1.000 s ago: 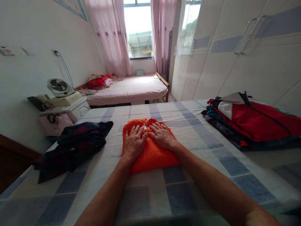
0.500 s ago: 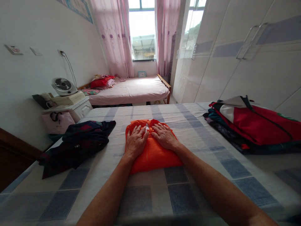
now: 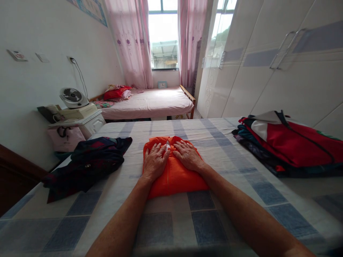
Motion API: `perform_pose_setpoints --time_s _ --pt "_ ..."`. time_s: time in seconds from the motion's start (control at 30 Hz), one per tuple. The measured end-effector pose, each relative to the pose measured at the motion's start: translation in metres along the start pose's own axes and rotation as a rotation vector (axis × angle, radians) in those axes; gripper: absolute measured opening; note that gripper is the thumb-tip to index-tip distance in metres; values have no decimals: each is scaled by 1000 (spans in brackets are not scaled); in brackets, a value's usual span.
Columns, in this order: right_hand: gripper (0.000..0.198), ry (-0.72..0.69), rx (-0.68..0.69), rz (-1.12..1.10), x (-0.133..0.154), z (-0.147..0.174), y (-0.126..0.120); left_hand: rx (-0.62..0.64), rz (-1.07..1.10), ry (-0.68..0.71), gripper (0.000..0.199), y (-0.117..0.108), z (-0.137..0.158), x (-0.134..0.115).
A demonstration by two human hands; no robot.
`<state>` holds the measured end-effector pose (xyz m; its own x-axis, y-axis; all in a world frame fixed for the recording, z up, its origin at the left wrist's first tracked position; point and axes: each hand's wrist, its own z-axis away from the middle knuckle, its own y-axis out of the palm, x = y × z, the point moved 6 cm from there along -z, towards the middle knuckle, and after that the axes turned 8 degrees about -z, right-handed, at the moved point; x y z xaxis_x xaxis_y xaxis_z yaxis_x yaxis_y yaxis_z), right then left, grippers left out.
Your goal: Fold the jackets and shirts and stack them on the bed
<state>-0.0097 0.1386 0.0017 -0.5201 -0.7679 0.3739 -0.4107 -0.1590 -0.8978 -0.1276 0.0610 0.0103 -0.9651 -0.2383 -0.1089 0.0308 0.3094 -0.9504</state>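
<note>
An orange jacket, folded into a compact bundle with its collar at the far side, lies on the checked bedsheet in front of me. My left hand rests flat on its upper left part, fingers stretched toward the collar. On the upper right part my right hand lies flat too, its fingers spread. Between the two hands a small white label shows at the neck. Both palms press on top of the cloth without gripping it.
To the left lies a crumpled dark plaid garment. On the right is a stack of folded clothes with a red jacket on top. Beyond stand a smaller pink bed, a fan on a cabinet, and a white wardrobe.
Both hands stay in place on the orange jacket. Only the camera view has shifted very slightly.
</note>
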Motion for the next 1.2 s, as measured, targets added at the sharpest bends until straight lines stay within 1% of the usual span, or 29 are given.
perform_pose_setpoints --time_s 0.27,0.37,0.53,0.6,0.7,0.8,0.87,0.9,0.93,0.97,1.03,1.1,1.2 --pt "57 20 -25 -36 -3 0 -2 -9 0 9 50 0 0 0" --pt "61 65 -39 -35 -7 -1 -3 -10 6 4 50 0 0 0" --pt "63 177 -10 -33 -20 -1 -2 -12 23 -5 51 -1 1 1" --pt "64 231 -5 -66 -27 -1 -3 -13 31 -8 51 -1 1 1" --pt "65 319 -26 -193 -38 1 -6 -20 43 -14 51 -2 1 1" --pt "60 369 -51 -297 -45 9 -17 -22 56 -27 51 -2 2 1" --pt "55 375 -59 -314 -47 20 -27 -23 66 -37 51 -2 2 2" --pt "53 379 -67 -363 -47 29 -33 -22 72 -41 51 -2 2 3" --pt "50 384 -74 -460 -47 39 -38 -22 80 -44 51 -2 1 3" --pt "48 396 -79 -606 -46 51 -41 -21 88 -48 51 -2 1 3" --pt "43 448 -81 -1000 -43 75 -45 -20 106 -56 51 -3 1 4" --pt "36 542 -82 -1359 -37 99 -45 -22 122 -63 50 -3 1 5" --pt "27 732 -135 -1712 -22 129 -40 -26 138 -72 50 -3 1 7"
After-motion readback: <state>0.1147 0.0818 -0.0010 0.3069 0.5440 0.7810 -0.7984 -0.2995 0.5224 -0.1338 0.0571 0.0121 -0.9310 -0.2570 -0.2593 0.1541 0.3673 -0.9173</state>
